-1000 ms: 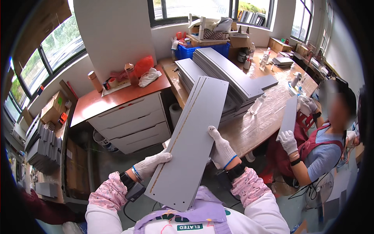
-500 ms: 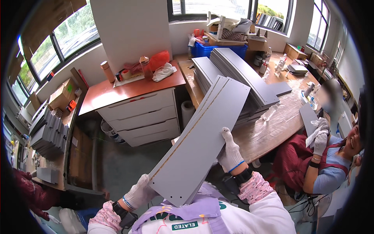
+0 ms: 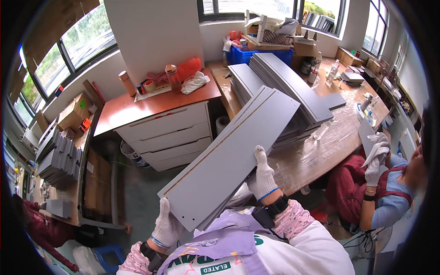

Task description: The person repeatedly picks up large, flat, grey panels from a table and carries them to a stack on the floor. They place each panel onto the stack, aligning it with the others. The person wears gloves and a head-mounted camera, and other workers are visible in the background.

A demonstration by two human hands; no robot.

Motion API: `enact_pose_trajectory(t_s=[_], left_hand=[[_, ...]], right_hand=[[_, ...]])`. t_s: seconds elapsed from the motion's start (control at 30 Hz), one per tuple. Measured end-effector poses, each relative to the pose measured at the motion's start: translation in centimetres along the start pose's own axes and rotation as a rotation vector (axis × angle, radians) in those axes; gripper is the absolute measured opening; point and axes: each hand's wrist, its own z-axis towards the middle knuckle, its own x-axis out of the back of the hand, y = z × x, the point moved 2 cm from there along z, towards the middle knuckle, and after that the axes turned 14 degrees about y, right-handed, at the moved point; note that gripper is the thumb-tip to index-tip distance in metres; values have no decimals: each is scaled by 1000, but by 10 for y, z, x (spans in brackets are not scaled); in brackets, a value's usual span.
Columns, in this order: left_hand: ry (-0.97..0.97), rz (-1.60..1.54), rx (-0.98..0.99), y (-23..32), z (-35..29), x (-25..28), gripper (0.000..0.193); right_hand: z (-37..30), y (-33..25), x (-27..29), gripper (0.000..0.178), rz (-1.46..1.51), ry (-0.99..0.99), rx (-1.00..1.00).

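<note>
A few long grey panels (image 3: 229, 160) lie stacked one on another, tilted in front of my body. Along the left edge of the top panel runs a narrow brown groove, and small dark holes show near its corners. My left hand (image 3: 167, 224), in a white glove, grips the near left end with its thumb up along the edge. My right hand (image 3: 264, 178), gloved too, grips the right edge with its thumb on the top face. The fingers of both hands are hidden under the panels. The far end reaches in front of a tall pile of grey panels (image 3: 286, 82).
The pile stands on a film-covered wooden table (image 3: 316, 156). A white drawer cabinet (image 3: 167, 133) with a red-brown top stands ahead left. Further left, a bench holds more stacked grey pieces (image 3: 59, 158). At right, a seated co-worker (image 3: 385, 197) in gloves holds a grey piece; another person is at lower left.
The panels' near end has swung left and away from me, and their far end has shifted slightly right. My left thumb now points upward. My right hand has moved a little left.
</note>
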Motion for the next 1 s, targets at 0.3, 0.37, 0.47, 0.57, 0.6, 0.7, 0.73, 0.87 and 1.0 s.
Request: enact_pose_trajectory(t_s=[0.3, 0.37, 0.47, 0.57, 0.6, 0.7, 0.73, 0.87, 1.0], left_hand=[[198, -12, -168, 0, 38, 10, 64], [208, -2, -162, 5, 46, 14, 64], [249, 48, -208, 11, 56, 12, 67], [291, 55, -205, 17, 61, 17, 69], [323, 67, -232, 18, 63, 22, 69], [360, 30, -195, 14, 77, 31, 70], [359, 2, -175, 11, 83, 32, 70], [452, 23, -240, 6, 91, 34, 72], [497, -6, -193, 5, 101, 38, 74]], right_hand=[[0, 6, -3, 48, -253, 16, 67], [-7, -24, 2, 43, -472, -70, -13], [9, -104, 14, 30, -862, -252, 57], [38, -198, -28, 31, -1069, -194, 595], [54, -223, -48, 36, -1237, -143, 859], [101, -260, -88, 46, -1771, -68, 1046], [126, -265, -92, 52, -1931, -68, 995], [181, -262, -115, 58, -2135, -333, 765], [213, -267, -115, 82, -2004, -235, 445]])
